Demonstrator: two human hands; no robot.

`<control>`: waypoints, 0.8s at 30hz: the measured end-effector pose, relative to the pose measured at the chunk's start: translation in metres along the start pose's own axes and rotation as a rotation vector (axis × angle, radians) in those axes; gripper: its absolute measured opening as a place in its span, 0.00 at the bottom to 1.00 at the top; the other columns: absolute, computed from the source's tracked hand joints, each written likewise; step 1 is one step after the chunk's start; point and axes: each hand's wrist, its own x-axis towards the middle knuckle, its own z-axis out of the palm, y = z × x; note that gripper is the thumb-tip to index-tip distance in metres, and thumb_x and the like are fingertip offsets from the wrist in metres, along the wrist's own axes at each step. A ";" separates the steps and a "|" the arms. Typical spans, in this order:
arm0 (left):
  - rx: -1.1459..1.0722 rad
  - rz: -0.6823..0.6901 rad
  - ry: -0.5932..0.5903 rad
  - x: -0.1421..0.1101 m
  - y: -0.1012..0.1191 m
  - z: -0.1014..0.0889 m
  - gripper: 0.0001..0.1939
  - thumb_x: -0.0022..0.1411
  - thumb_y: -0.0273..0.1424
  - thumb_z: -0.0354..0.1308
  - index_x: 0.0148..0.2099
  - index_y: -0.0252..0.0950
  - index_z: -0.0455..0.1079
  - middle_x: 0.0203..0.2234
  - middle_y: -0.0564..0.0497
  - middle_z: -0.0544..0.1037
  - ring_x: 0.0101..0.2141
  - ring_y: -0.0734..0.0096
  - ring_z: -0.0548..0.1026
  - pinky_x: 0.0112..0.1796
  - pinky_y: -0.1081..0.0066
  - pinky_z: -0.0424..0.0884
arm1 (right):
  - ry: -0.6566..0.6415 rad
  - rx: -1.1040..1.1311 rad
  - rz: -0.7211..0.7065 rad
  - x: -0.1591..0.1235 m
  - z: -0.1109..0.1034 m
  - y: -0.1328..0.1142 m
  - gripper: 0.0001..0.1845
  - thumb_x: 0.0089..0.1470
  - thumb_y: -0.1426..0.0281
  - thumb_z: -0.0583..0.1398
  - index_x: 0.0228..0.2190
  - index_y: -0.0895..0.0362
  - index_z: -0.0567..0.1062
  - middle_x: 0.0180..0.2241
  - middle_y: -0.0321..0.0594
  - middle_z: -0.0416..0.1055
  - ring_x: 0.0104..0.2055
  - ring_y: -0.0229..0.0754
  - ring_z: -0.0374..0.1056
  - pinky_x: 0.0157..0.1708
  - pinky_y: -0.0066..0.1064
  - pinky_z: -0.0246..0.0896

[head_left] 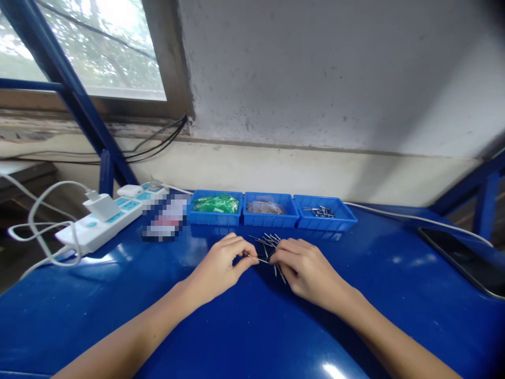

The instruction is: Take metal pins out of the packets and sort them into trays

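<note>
A thin silvery metal rod (pixel 263 260) spans the small gap between my two hands, low over the blue table. My left hand (pixel 229 259) is closed, thumb and forefinger pinching its left end. My right hand (pixel 302 263) is closed too, with its fingertips at the rod's other end; they partly hide what they grip. Behind and beneath my right fingers lies a loose pile of similar metal rods (pixel 269 240), some poking out below the hand.
Three blue bins stand in a row: one with a green bag (pixel 216 203), one with a clear bag (pixel 265 206), one with metal rods (pixel 320 211). A white power strip (pixel 114 216) with cables is left; a dark phone (pixel 461 258) lies right.
</note>
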 end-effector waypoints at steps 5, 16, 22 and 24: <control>0.002 -0.020 0.008 0.001 0.000 0.001 0.04 0.62 0.28 0.54 0.33 0.38 0.68 0.27 0.55 0.73 0.32 0.70 0.67 0.36 0.69 0.63 | 0.036 -0.008 0.026 0.001 -0.001 -0.006 0.04 0.55 0.72 0.56 0.34 0.56 0.71 0.30 0.38 0.70 0.30 0.38 0.62 0.32 0.31 0.50; 0.053 0.011 -0.075 -0.002 0.008 0.002 0.12 0.66 0.28 0.46 0.31 0.36 0.65 0.26 0.54 0.70 0.29 0.72 0.66 0.37 0.68 0.62 | 0.152 -0.076 -0.040 0.001 0.007 -0.011 0.10 0.59 0.74 0.51 0.29 0.58 0.71 0.25 0.39 0.67 0.27 0.38 0.60 0.30 0.30 0.51; 0.060 -0.009 -0.069 0.001 0.008 0.002 0.13 0.66 0.27 0.44 0.27 0.36 0.60 0.22 0.56 0.66 0.26 0.73 0.63 0.34 0.69 0.61 | 0.174 -0.087 -0.098 0.003 0.007 -0.017 0.11 0.58 0.77 0.51 0.28 0.59 0.71 0.24 0.39 0.66 0.26 0.38 0.58 0.29 0.30 0.51; 0.048 -0.030 -0.071 0.002 0.007 0.003 0.14 0.66 0.28 0.44 0.26 0.36 0.61 0.22 0.55 0.67 0.26 0.72 0.64 0.34 0.69 0.61 | 0.170 -0.097 -0.078 0.004 0.007 -0.017 0.10 0.58 0.76 0.51 0.28 0.58 0.70 0.24 0.39 0.66 0.26 0.38 0.58 0.30 0.30 0.51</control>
